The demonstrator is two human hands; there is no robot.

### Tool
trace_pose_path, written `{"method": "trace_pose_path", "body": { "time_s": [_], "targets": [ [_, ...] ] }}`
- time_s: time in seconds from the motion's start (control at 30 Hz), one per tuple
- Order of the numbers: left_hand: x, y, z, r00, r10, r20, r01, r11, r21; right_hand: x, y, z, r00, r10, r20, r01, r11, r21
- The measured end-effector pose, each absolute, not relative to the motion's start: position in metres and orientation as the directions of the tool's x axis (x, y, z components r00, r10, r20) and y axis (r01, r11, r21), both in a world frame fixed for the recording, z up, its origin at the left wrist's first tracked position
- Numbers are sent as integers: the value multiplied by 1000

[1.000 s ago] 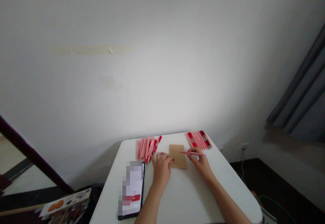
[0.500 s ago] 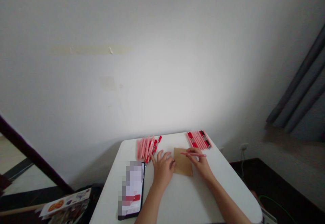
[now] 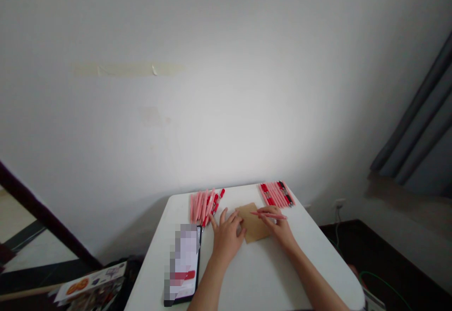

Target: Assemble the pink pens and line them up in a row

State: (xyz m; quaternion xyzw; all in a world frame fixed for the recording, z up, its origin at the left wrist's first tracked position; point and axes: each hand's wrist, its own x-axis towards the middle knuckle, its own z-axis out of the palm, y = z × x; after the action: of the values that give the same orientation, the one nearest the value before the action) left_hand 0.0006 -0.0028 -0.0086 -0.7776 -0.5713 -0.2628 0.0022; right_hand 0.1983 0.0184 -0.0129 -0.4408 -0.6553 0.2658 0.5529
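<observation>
A brown kraft-paper notebook or pad [image 3: 254, 228] lies tilted on the white table. My left hand [image 3: 226, 235] rests at its left edge, fingers spread, with fingertips touching the paper. A pink pen [image 3: 273, 215] is pinched in my right hand [image 3: 280, 228], held nearly level above the pad's right side, its tip pointing left. Beyond my left hand lies a loose bunch of pink and red pens [image 3: 202, 205]. Past my right hand, a neater row of pens [image 3: 277, 194] holds pink, red and black ones side by side.
A smartphone [image 3: 183, 264] with a lit, partly blurred screen lies at the left of the white table [image 3: 254, 280]. The wall [image 3: 233, 113] rises right behind the table. A grey curtain [image 3: 420, 127] hangs at the right; a printed box [image 3: 92, 280] sits low at the left.
The brown pad has turned counterclockwise, its top edge shifting left under my left fingertips. My right hand and the pink pen have barely moved.
</observation>
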Motion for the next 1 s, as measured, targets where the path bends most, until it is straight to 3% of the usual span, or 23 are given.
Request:
{"method": "trace_pose_path", "body": {
  "time_s": [0.23,0.57,1.0],
  "targets": [
    [2,-2,-10,173,905,388,899,-306,313,194,20,-22,25,871,491,295,463,-836],
    [2,-5,-7,183,897,402,899,-318,302,188,18,-20,-122,863,489,348,499,-794],
    [1,-2,-12,157,901,405,888,-308,342,186,17,-25,-120,874,471,348,481,-805]
  ]
}}
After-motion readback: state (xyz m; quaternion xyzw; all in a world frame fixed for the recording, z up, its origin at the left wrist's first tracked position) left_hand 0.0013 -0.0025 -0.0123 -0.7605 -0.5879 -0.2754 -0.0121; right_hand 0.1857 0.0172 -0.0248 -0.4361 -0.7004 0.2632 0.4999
